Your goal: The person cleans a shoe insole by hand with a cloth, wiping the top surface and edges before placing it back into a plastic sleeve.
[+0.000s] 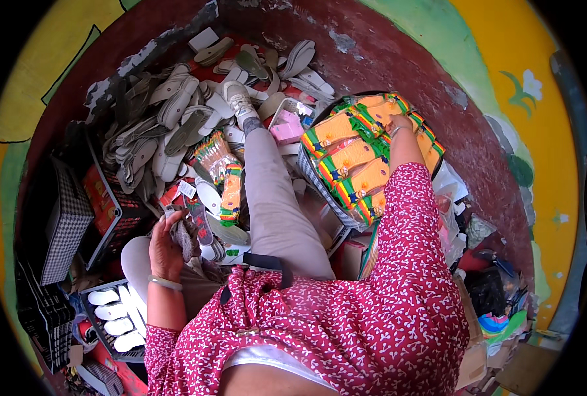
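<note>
My right hand (400, 123) reaches forward to a box (320, 190) filled with packets in orange, green and yellow wrapping. Its fingers are curled on one wrapped packet (377, 121) near the far side; the fingertips are partly hidden. At the left, by my bent knee, my left hand (165, 247) is closed around a crumpled grey cloth (186, 239). Between my legs lies a similar orange packet (231, 191), beside a bundle of pencils (213, 153) in clear wrapping.
A large heap of grey and white sandal soles (165, 125) fills the far left. A tray of white soles (112, 297) lies near left, below black-and-white checked boxes (75, 214). A pink box (287, 129) sits beyond my outstretched leg. Bags and clutter line the dark red wall (432, 72).
</note>
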Demonstrator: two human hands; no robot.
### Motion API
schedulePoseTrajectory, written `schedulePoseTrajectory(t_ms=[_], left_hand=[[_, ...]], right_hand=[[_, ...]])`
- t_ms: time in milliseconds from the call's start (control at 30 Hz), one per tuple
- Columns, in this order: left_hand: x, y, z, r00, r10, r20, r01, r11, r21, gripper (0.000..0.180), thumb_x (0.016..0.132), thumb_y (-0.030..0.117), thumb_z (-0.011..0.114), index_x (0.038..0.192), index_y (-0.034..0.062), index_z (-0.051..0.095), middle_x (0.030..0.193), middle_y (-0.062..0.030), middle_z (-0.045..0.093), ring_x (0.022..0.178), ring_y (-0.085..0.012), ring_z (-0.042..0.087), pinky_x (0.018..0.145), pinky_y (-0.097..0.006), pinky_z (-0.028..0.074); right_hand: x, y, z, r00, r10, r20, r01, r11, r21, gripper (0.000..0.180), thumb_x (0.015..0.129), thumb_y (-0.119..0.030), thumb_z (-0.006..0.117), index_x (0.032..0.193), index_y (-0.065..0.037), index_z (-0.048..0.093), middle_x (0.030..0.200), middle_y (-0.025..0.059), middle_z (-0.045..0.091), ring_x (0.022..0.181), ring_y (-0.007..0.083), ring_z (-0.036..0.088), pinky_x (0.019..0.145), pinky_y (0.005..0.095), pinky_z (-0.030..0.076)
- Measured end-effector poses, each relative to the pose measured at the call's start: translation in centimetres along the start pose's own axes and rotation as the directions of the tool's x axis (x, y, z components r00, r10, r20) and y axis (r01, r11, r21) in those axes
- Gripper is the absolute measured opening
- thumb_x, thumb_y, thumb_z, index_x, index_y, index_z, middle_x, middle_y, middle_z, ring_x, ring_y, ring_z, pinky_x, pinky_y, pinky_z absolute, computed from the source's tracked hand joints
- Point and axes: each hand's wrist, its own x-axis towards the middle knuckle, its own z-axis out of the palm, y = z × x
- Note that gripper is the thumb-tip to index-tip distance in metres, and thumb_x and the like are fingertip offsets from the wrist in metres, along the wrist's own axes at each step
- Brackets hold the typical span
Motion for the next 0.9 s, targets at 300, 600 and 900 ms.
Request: schedulePoseTrajectory(t_ms=[300,600,900], left_hand=[[-2.0,0.4,0.2,0.999,0.047,-0.02,-0.047,0.999,0.025,0.043,0.089,0.04,0.047,0.109,0.0036,0.058,0.1,-0.0109,0.061,0.086,-0.0237,0.06,0.077,-0.038,0.049],[-1.7,0.5,-0.8,0.997,0.032,0.065,-0.033,0.999,0.024,0.045,0.089,0.04,0.046,0.111,0.0018,0.057,0.1,-0.0125,0.061,0.086,-0.0244,0.059,0.077,-0.037,0.049],[-1.8,0.3,-1.2,0.995,0.082,0.052,-0.085,0.994,0.074,0.045,0.088,0.04,0.047,0.11,0.0031,0.059,0.106,-0.0119,0.059,0.09,-0.0241,0.058,0.076,-0.038,0.049]], right_hand=[[-7.1,-1.8,1.3,0.824,-0.56,-0.086,0.272,0.524,-0.807,0.059,0.088,-0.037,0.046,0.134,-0.002,0.037,0.139,0.0165,0.037,0.127,0.0336,0.036,0.102,0.0378,0.033],[-4.0,2.5,2.7,0.884,-0.436,0.167,0.322,0.311,-0.894,0.072,0.088,-0.057,0.031,0.142,-0.012,0.021,0.148,0.0152,0.016,0.137,0.0307,0.015,0.108,0.0444,0.02],[-5.2,2.3,3.1,0.942,-0.266,0.205,0.274,0.256,-0.927,0.072,0.088,-0.059,0.025,0.144,-0.014,0.017,0.149,0.0122,0.014,0.137,0.0258,0.015,0.109,0.0437,0.015]])
